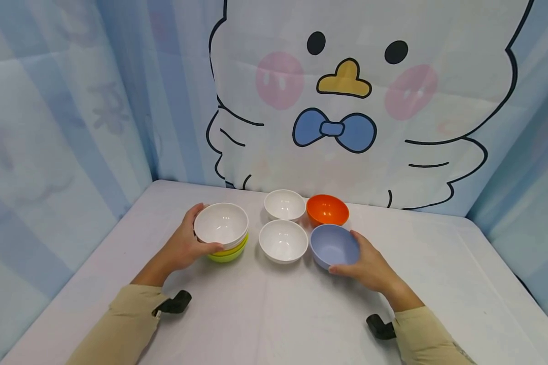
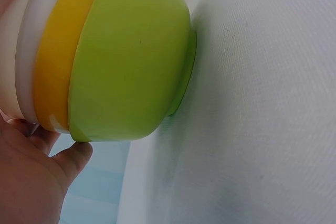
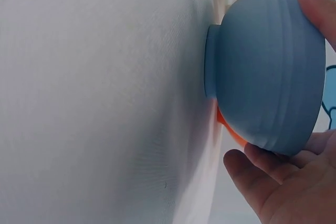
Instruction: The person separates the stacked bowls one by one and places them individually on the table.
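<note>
The two hands were well apart, and each gripped bowls of its own. The left hand (image 1: pixel 182 246) was clamped on a stack of bowls (image 1: pixel 221 233), with the thumb along the near side and the fingers round the outer side. A white bowl (image 1: pixel 221 220) topped that stack, apparently with a second white one nested under it; below came a yellow bowl (image 2: pixel 60 56) and a green bowl (image 2: pixel 131 61) at the bottom. The right hand (image 1: pixel 374 266) pinched a blue bowl (image 1: pixel 334 247), thumb on the near side, fingers on the far side.

Both hands held from their outer sides, probably because that left the inner sides free and kept the fingers out of the bowls. The nesting likely let one grasp steady several bowls together. Between the hands sat the near white bowl (image 1: pixel 283 242), just beside the blue one; beyond it stood the far white bowl (image 1: pixel 284 205), and an orange bowl (image 1: pixel 327 209) lay past the blue one, ahead of the right hand.

Every mouth faced up. The blue bowl, being round, had no long axis; its foot pointed down at the table (image 1: pixel 265 314). The stack's central axis ran roughly upright beside the left palm. Whether either foot touched the cloth could not be told.
</note>
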{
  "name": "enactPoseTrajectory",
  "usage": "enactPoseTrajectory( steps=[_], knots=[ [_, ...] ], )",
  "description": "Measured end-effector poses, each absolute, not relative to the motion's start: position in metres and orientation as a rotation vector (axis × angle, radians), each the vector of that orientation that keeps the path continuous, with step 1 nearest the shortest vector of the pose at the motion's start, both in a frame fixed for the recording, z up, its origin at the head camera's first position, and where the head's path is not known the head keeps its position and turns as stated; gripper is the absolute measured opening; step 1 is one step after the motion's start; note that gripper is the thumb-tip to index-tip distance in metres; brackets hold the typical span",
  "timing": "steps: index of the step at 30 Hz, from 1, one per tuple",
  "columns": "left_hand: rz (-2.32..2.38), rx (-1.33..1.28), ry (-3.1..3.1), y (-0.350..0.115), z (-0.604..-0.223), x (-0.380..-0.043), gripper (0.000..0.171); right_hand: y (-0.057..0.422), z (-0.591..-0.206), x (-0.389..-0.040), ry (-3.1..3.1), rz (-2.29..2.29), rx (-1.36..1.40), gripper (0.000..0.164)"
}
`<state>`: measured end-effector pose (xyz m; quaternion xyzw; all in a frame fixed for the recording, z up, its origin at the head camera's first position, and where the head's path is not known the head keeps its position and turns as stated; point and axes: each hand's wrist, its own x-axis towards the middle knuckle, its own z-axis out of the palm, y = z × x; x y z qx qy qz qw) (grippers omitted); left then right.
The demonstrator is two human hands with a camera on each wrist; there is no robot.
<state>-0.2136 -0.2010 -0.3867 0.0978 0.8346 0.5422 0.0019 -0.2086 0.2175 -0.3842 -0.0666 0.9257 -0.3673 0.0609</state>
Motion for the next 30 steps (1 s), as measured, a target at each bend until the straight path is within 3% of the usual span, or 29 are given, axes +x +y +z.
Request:
enactPoseTrajectory(
  steps=[24,30],
  knots=[
    [1.704,0.294,2.621,-0.200,-0.386,-0.213,0.115,0.216,-0.386,-0.211,2.779,-1.154,-0.249,0.121],
    [1.699,0.302,2.625,-0.199,-0.386,-0.214,0.118,0.211,-0.370,-0.207,2.858,-1.094,-0.302,0.126]
  ],
)
